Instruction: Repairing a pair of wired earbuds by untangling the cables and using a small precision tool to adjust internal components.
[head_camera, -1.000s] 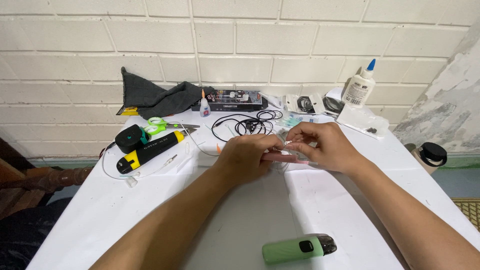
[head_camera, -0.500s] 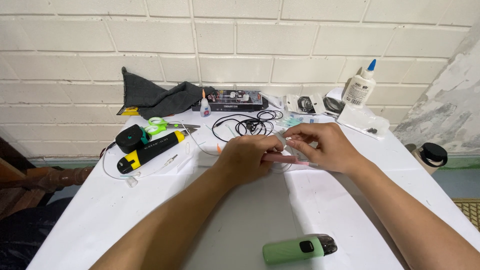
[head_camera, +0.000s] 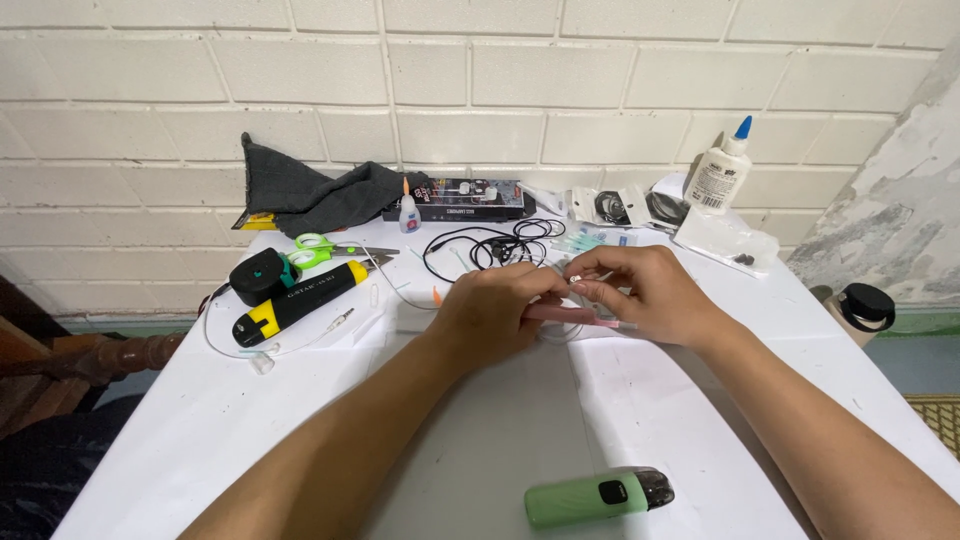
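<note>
1. Two hands meet over the middle of the white surface (head_camera: 250, 440), and the widest risk lies around them: the loose tangle of black earphone cable (head_camera: 495, 245) sits just behind the fingers, so a wrist drawn back carelessly could snag it and drag small parts off the far edge
2. Left hand (head_camera: 495, 315) is curled with its fingertips pressed together on the near end of a thin pink tool (head_camera: 585, 318); its grip hides much of the shaft, so a slip there would probably go unnoticed until the tool rolled
3. Right hand (head_camera: 645, 295) pinches a tiny silvery piece (head_camera: 575, 279) between thumb and forefinger, just above the tool; squeezing too lightly could let it drop among the clutter, where it would be hard to find
4. That pink tool lies low between both hands, close to the surface, long axis running left to right, its thinner tip pointing right under the right palm; whether it touches the surface I cannot tell
</note>
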